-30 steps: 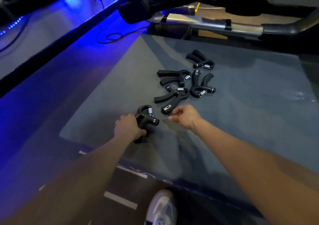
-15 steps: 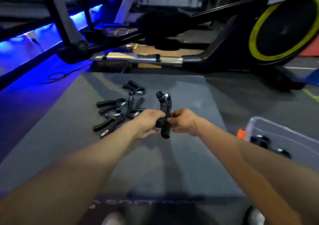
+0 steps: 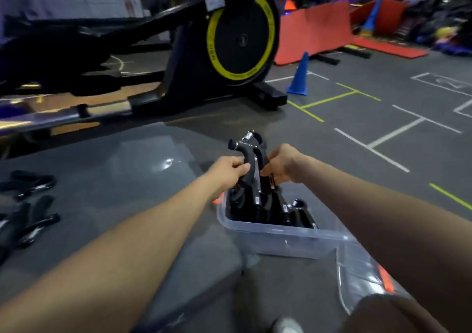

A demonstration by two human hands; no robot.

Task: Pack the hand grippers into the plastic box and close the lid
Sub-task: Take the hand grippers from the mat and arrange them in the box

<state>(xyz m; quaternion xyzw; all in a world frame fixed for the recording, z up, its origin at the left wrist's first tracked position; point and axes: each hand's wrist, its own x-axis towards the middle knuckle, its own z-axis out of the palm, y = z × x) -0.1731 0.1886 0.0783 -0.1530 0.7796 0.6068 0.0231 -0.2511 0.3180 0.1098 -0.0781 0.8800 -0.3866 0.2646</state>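
Note:
A black hand gripper (image 3: 249, 151) with a metal spring on top stands upright over the clear plastic box (image 3: 275, 238). My left hand (image 3: 227, 170) grips its left handle and my right hand (image 3: 282, 164) pinches its right handle, so both hold it just above the box's far end. Several black hand grippers (image 3: 278, 209) lie inside the box. More hand grippers (image 3: 25, 205) lie on the grey mat (image 3: 115, 179) at the far left. The clear lid (image 3: 370, 274) with an orange clip lies beside the box, at its near right.
A black exercise machine (image 3: 229, 41) with a yellow-ringed wheel stands beyond the mat. A blue cone (image 3: 298, 77) and red mats (image 3: 314, 31) are farther back on the marked floor. My shoe (image 3: 286, 326) shows at the bottom edge.
Both hands carried the hand gripper from the mat's middle to the right, over the plastic box. My view turned right, so the pile on the mat now sits at the left edge.

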